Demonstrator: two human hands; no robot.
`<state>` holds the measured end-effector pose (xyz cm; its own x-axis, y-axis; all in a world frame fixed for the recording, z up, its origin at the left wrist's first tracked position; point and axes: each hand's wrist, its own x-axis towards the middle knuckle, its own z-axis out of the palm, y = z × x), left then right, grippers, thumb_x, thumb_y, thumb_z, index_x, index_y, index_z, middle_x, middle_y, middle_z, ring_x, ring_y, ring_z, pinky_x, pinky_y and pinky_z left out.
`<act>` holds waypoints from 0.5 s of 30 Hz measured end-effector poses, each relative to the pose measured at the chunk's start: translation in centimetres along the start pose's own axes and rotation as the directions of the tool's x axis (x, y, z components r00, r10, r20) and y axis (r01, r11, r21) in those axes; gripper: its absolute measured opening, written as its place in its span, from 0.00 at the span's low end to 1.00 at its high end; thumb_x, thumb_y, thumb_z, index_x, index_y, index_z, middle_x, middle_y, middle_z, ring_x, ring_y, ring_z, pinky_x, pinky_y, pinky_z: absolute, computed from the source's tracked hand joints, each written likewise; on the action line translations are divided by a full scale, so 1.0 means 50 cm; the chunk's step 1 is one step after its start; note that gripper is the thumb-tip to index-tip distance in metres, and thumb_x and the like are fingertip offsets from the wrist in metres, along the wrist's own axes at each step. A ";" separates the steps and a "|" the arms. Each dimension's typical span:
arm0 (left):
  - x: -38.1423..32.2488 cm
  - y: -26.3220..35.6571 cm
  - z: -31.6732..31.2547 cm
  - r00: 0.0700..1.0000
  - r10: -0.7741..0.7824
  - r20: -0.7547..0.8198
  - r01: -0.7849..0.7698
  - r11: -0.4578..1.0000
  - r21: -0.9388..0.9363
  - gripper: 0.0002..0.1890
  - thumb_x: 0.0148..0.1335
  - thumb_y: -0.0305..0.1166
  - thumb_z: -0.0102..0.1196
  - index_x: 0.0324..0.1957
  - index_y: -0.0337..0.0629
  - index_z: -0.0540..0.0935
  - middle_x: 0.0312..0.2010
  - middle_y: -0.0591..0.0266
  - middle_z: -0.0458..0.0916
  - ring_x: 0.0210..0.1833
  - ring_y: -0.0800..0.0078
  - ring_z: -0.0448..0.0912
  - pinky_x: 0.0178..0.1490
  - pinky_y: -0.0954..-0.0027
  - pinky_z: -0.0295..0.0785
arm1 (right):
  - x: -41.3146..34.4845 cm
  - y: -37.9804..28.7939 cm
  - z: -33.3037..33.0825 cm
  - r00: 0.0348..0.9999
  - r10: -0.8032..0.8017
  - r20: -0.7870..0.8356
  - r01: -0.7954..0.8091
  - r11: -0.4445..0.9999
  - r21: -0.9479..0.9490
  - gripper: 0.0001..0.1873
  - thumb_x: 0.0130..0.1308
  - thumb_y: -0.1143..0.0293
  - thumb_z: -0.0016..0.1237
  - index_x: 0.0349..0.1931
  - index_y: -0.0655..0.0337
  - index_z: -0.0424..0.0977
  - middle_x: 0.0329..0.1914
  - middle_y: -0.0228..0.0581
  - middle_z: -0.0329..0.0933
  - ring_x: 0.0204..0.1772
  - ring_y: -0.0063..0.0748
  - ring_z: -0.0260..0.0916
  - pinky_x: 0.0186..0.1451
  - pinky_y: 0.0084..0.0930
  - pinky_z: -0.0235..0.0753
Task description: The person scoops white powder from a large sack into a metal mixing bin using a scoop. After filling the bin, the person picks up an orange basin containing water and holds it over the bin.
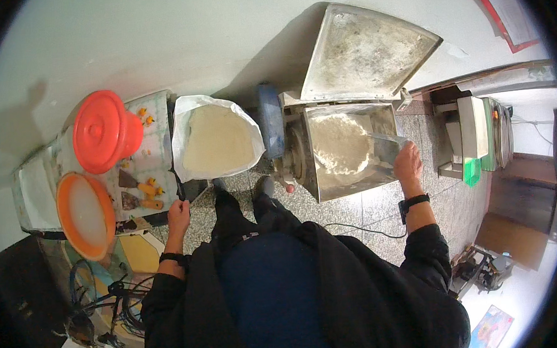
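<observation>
My right hand (408, 161) grips a clear plastic piece (387, 137), which looks like a scoop or cup. It reaches over the right wall of an open metal mixer tub (391, 172). Pale flour (341, 144) lies heaped in that tub, and the metal lid (371, 48) stands raised behind it. My left hand (179, 217) is curled beside the table's front right corner, close to a dark strip along the edge; whether it holds anything is hidden. An open white sack (181, 151) of flour-like powder stands between my hands.
On the cloth-covered table (153, 114) are a red plastic lidded tub (101, 132), an orange basin (110, 218) with cloudy liquid and two scrapers (143, 187). A blue container (270, 122) stands beside the mixer. A cable (368, 229) crosses the tiled floor; stacked trays (489, 135) are at right.
</observation>
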<state>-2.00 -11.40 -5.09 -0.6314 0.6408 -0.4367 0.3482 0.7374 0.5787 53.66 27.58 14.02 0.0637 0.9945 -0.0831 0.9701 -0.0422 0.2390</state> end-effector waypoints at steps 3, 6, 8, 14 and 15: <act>0.008 0.010 -0.001 0.999 -0.023 0.031 0.024 1.000 -0.008 0.19 0.67 0.44 0.54 0.33 0.33 0.76 0.26 0.47 0.76 0.31 0.51 0.76 0.38 0.56 0.70 | -0.005 0.012 -0.014 0.999 0.026 -0.023 -0.024 0.998 0.050 0.10 0.67 0.72 0.40 0.46 0.63 0.69 0.50 0.52 0.74 0.57 0.54 0.71 0.59 0.49 0.72; 0.013 0.025 -0.005 0.999 0.054 0.000 -0.054 0.999 0.003 0.19 0.67 0.44 0.54 0.34 0.33 0.76 0.27 0.46 0.76 0.31 0.51 0.76 0.38 0.56 0.69 | -0.003 0.040 0.006 0.997 0.069 -0.043 -0.065 0.994 0.085 0.11 0.66 0.70 0.41 0.45 0.65 0.68 0.47 0.55 0.75 0.55 0.57 0.73 0.57 0.48 0.73; 0.020 0.035 -0.010 0.997 0.064 -0.035 -0.063 0.998 0.013 0.20 0.67 0.45 0.54 0.35 0.34 0.76 0.28 0.46 0.77 0.33 0.51 0.76 0.39 0.56 0.70 | 0.005 0.079 0.044 0.988 0.155 -0.023 -0.149 0.975 0.163 0.13 0.65 0.68 0.43 0.45 0.68 0.68 0.46 0.58 0.75 0.54 0.60 0.74 0.55 0.49 0.74; 0.064 0.066 -0.034 0.992 0.060 -0.107 -0.061 0.998 0.002 0.22 0.67 0.48 0.51 0.35 0.34 0.77 0.32 0.45 0.81 0.40 0.50 0.80 0.44 0.56 0.72 | 0.016 0.203 0.260 0.930 0.258 0.262 -0.358 0.793 0.492 0.22 0.63 0.65 0.46 0.52 0.73 0.70 0.46 0.61 0.77 0.45 0.54 0.79 0.46 0.49 0.79; 0.068 0.072 -0.044 0.995 0.001 -0.102 0.000 1.000 0.012 0.22 0.67 0.49 0.51 0.35 0.34 0.77 0.33 0.45 0.81 0.41 0.49 0.80 0.45 0.56 0.72 | 0.003 0.212 0.288 0.865 0.329 0.378 -0.486 0.362 0.796 0.17 0.64 0.65 0.46 0.48 0.69 0.71 0.41 0.53 0.77 0.42 0.48 0.79 0.41 0.45 0.79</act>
<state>-4.42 -7.03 -3.00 -0.6983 0.6168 -0.3633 0.3569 0.7399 0.5702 67.32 25.90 2.59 0.4631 0.8102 -0.3593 0.5064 -0.5746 -0.6430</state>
